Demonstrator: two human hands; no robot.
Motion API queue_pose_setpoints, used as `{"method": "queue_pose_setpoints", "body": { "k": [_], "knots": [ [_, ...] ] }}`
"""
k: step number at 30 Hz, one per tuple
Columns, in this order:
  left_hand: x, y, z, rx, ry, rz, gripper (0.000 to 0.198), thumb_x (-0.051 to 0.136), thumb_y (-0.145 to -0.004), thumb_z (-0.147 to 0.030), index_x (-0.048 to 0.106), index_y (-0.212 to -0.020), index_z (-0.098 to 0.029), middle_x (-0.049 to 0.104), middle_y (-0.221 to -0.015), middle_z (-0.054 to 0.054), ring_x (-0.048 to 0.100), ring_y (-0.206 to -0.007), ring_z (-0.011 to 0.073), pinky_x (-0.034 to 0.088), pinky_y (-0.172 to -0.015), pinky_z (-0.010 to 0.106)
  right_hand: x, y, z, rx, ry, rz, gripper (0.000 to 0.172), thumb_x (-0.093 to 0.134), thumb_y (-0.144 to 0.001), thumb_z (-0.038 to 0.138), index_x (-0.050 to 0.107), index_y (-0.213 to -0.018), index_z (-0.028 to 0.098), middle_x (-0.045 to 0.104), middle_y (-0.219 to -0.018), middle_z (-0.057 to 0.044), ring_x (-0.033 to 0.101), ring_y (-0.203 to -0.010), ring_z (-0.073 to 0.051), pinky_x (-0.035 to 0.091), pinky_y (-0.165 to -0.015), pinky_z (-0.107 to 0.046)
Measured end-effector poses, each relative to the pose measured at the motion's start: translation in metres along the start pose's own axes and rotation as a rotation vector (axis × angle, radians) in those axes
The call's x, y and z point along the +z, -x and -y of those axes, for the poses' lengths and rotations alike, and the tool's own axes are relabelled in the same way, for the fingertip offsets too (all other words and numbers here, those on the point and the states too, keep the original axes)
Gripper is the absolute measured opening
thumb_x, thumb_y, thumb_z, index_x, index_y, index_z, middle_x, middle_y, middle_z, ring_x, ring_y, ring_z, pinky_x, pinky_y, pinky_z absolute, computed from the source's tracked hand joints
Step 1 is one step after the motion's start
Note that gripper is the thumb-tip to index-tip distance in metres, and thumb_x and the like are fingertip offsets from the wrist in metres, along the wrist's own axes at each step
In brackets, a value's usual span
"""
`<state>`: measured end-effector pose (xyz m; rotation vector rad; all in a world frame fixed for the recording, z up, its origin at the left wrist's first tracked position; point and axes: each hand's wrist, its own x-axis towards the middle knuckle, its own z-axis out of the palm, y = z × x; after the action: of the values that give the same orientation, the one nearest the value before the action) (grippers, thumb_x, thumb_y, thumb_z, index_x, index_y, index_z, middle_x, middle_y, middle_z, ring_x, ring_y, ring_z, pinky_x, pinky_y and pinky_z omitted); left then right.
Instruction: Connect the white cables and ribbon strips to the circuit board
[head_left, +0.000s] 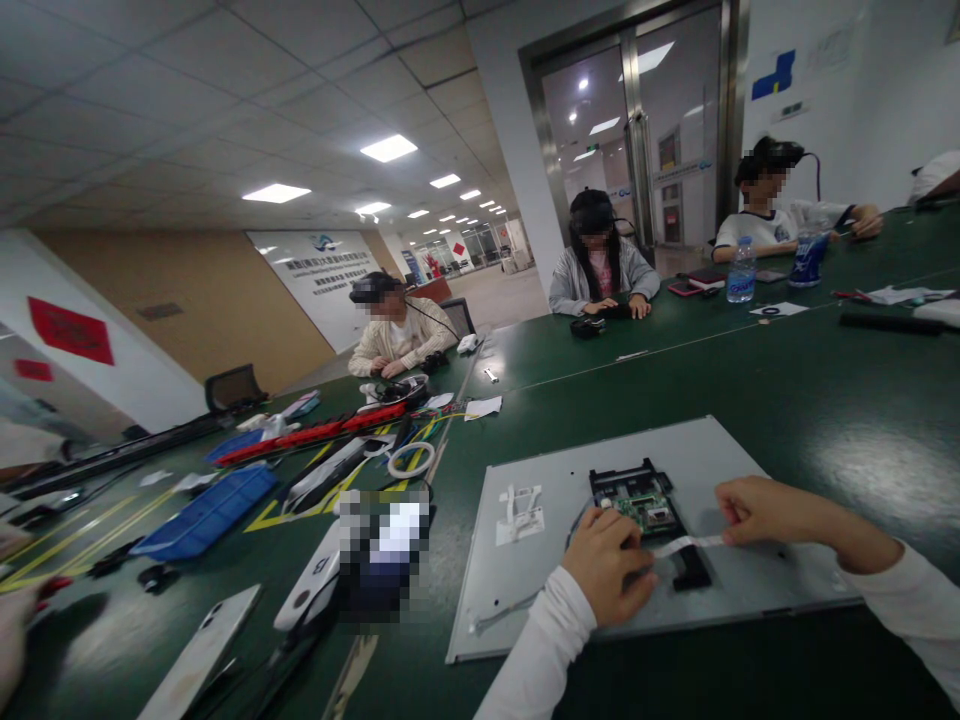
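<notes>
A grey metal panel (750, 460) lies flat on the dark green table in front of me. A green circuit board (641, 503) in a black frame sits near its middle. My left hand (609, 562) rests closed on the panel just below the board, pinching one end of a white flat ribbon cable (686, 545). My right hand (757, 510) is closed on the cable's other end, to the right of the board. The cable is stretched between both hands. A white sticker (521, 510) and a thin wire lie on the panel's left part.
Left of the panel lie a blurred-out object (382, 550), a tape ring (411, 460), blue trays (206, 512), a red bar (315, 432) and long white parts. Three seated people work across the table; a water bottle (741, 270) stands at the far right. Glass doors are behind.
</notes>
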<state>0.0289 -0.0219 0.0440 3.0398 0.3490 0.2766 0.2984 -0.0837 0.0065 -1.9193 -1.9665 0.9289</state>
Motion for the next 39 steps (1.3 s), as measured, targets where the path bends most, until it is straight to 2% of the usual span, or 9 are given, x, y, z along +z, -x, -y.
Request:
{"method": "queue_pose_setpoints", "body": {
  "k": [9, 12, 14, 17, 21, 25, 28, 34, 39],
  "knots": [
    [-0.002, 0.001, 0.004, 0.011, 0.030, -0.039, 0.022, 0.048, -0.076, -0.034, 0.063, -0.070, -0.018, 0.051, -0.081, 0.004, 0.044, -0.082, 0.0174, 0.030, -0.071, 0.033, -0.006, 0.003, -0.017, 0.012, -0.104, 0.083, 0.022, 0.057, -0.063, 0.032, 0.054, -0.076, 0.015, 0.055, -0.070, -0.001, 0.048, -0.060, -0.011, 0.030, -0.048, -0.018],
    [-0.003, 0.002, 0.006, -0.008, 0.019, -0.078, 0.024, 0.047, -0.076, -0.032, 0.060, -0.064, -0.017, 0.052, -0.081, 0.004, 0.044, -0.080, 0.0164, 0.031, -0.071, 0.032, -0.011, 0.005, -0.021, -0.014, -0.111, 0.049, 0.018, 0.055, -0.065, 0.030, 0.054, -0.075, 0.015, 0.055, -0.067, 0.000, 0.048, -0.058, -0.010, 0.031, -0.049, -0.019],
    [-0.006, 0.003, 0.010, -0.081, -0.016, -0.126, 0.024, 0.044, -0.079, -0.030, 0.059, -0.065, -0.017, 0.053, -0.080, 0.004, 0.045, -0.080, 0.0159, 0.031, -0.071, 0.032, -0.015, 0.003, -0.021, -0.015, -0.098, -0.055, 0.018, 0.053, -0.068, 0.032, 0.054, -0.073, 0.015, 0.055, -0.065, 0.000, 0.049, -0.058, -0.011, 0.032, -0.050, -0.020],
    [-0.013, 0.008, 0.023, -0.278, -0.102, -0.207, 0.024, 0.041, -0.082, -0.027, 0.059, -0.069, -0.018, 0.054, -0.080, 0.005, 0.046, -0.080, 0.0162, 0.032, -0.073, 0.032, -0.019, -0.002, -0.019, 0.014, -0.104, -0.235, 0.021, 0.048, -0.072, 0.037, 0.053, -0.071, 0.017, 0.056, -0.062, -0.001, 0.050, -0.058, -0.012, 0.033, -0.053, -0.021],
    [-0.022, 0.025, 0.053, -0.599, -0.226, -0.269, 0.022, 0.040, -0.082, -0.026, 0.059, -0.074, -0.019, 0.055, -0.084, 0.004, 0.047, -0.084, 0.0170, 0.032, -0.075, 0.032, -0.019, -0.007, -0.016, 0.036, -0.127, -0.346, 0.021, 0.046, -0.073, 0.037, 0.054, -0.073, 0.018, 0.060, -0.066, -0.002, 0.053, -0.061, -0.013, 0.035, -0.055, -0.022],
    [-0.022, 0.048, 0.082, -0.823, -0.250, -0.212, 0.016, 0.045, -0.080, -0.025, 0.060, -0.078, -0.022, 0.057, -0.088, 0.003, 0.048, -0.089, 0.0179, 0.032, -0.074, 0.030, -0.014, -0.010, -0.013, 0.029, -0.111, -0.400, 0.020, 0.045, -0.073, 0.035, 0.056, -0.076, 0.018, 0.061, -0.069, -0.002, 0.055, -0.064, -0.014, 0.036, -0.058, -0.022],
    [-0.018, 0.057, 0.093, -0.909, -0.226, -0.137, 0.014, 0.048, -0.078, -0.027, 0.061, -0.077, -0.022, 0.058, -0.089, 0.002, 0.048, -0.091, 0.0184, 0.032, -0.074, 0.030, -0.009, -0.013, -0.009, 0.012, -0.108, -0.417, 0.020, 0.045, -0.073, 0.034, 0.055, -0.077, 0.018, 0.061, -0.067, -0.001, 0.055, -0.062, -0.013, 0.036, -0.057, -0.022],
    [-0.011, 0.059, 0.094, -0.948, -0.219, -0.048, 0.011, 0.053, -0.074, -0.029, 0.061, -0.076, -0.021, 0.057, -0.091, 0.003, 0.048, -0.094, 0.0195, 0.033, -0.077, 0.031, -0.006, -0.019, 0.008, -0.049, -0.169, -0.445, 0.021, 0.042, -0.074, 0.034, 0.055, -0.076, 0.017, 0.058, -0.064, 0.000, 0.053, -0.059, -0.012, 0.036, -0.057, -0.022],
    [-0.010, 0.056, 0.092, -0.936, -0.203, 0.010, 0.010, 0.051, -0.074, -0.023, 0.060, -0.077, -0.020, 0.056, -0.093, 0.004, 0.047, -0.095, 0.0198, 0.033, -0.076, 0.031, -0.008, -0.023, 0.035, -0.114, -0.245, -0.484, 0.021, 0.043, -0.074, 0.033, 0.055, -0.078, 0.016, 0.058, -0.067, 0.000, 0.052, -0.061, -0.012, 0.037, -0.058, -0.022]
  ]
}}
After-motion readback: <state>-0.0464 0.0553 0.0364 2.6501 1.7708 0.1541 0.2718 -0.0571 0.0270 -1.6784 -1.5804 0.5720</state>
